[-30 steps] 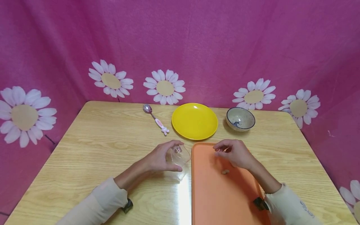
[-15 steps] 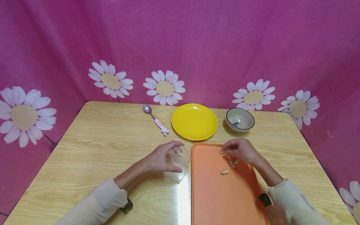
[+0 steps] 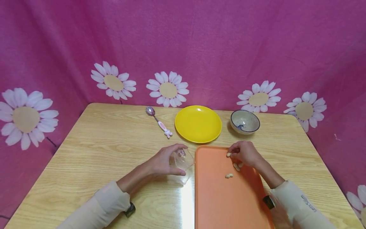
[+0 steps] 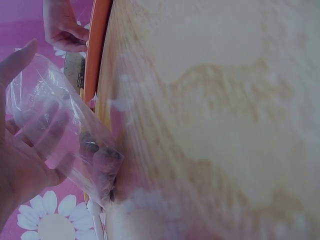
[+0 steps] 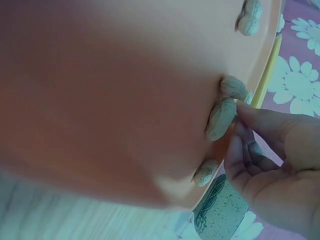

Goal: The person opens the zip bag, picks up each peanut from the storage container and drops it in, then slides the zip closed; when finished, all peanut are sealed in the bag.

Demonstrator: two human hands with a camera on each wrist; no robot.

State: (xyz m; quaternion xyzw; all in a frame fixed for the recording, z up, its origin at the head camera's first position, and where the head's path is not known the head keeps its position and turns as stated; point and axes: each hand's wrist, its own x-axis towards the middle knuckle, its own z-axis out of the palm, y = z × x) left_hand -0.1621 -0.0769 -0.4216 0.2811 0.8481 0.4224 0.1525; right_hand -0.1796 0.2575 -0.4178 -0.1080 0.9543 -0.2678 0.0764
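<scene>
My left hand curls its thumb and fingers round a clear plastic bag, left of the orange tray. In the left wrist view dark brownish patches show in the lower end of the bag. Over the tray's far right part, my right hand pinches a peanut between thumb and fingertips. The right wrist view shows several peanuts around these fingers, among them one large peanut close to the thumb and another peanut farther off. The fingers partly hide one of them.
Beyond the tray lies a yellow plate, with a patterned bowl to its right. A spoon with a pink-and-white rabbit handle lies left of the plate. A pink flowered curtain hangs behind the wooden table.
The right hand has shifted right and down to the tray, uncovering more peanuts there, and now pinches one. The left hand and the bag stay put.
</scene>
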